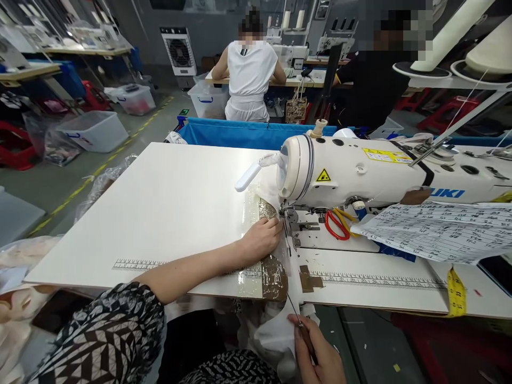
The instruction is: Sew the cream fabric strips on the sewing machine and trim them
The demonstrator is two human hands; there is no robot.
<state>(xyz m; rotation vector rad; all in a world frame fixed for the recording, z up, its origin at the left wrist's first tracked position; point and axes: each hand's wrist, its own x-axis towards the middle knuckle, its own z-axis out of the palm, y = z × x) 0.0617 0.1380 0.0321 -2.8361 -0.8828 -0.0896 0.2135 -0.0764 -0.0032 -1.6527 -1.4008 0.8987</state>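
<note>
My left hand (262, 240) lies at the front of the white sewing machine (344, 168), fingers bent and pressed together on the edge of a strip of white fabric (295, 272). Their tips are close to the presser foot area, where the machine head hides part of the cloth. Below the table's front edge, my right hand (320, 349) grips an awl (306, 338) by its dark handle. Its thin metal point slants up and left against the hanging part of the fabric. Clear tape over a brown patch (274, 274) covers the tabletop beneath my left hand.
Red-handled scissors (338, 225) lie behind the needle area, beside a handwritten sheet (444, 229). A yellow tape measure (456, 293) hangs over the table's front edge. Ahead, a blue cloth trough (236, 134) borders the table (192, 197). Two people sit at machines beyond.
</note>
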